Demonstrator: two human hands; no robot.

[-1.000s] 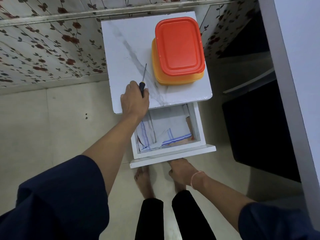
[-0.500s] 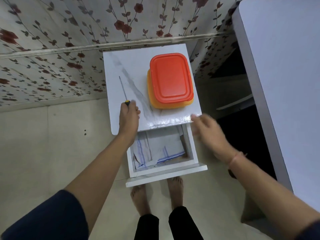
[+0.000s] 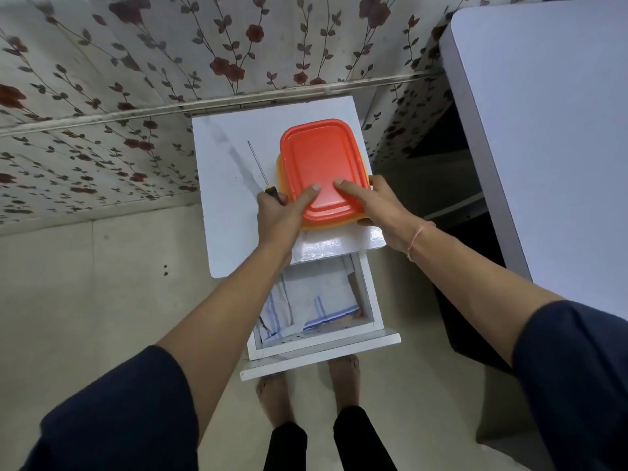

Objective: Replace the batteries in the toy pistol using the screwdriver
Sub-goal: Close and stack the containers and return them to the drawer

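A thin screwdriver (image 3: 257,166) with a black and yellow handle points away from me over the white cabinet top (image 3: 224,212). My left hand (image 3: 280,217) holds its handle, and that hand's thumb rests on the red lid of an orange plastic box (image 3: 321,164). My right hand (image 3: 377,205) grips the box's near right corner, thumb on the lid. The toy pistol and the batteries are nowhere in view.
Below the cabinet top a white drawer (image 3: 326,341) stands pulled out, with a blue-striped cloth (image 3: 306,304) inside. A large white table (image 3: 550,130) is on the right, a floral wall behind. My bare feet stand under the drawer front.
My right hand rose from below the drawer front and took hold of the box. My left hand, still with the screwdriver, slid right until its thumb lay on the lid.
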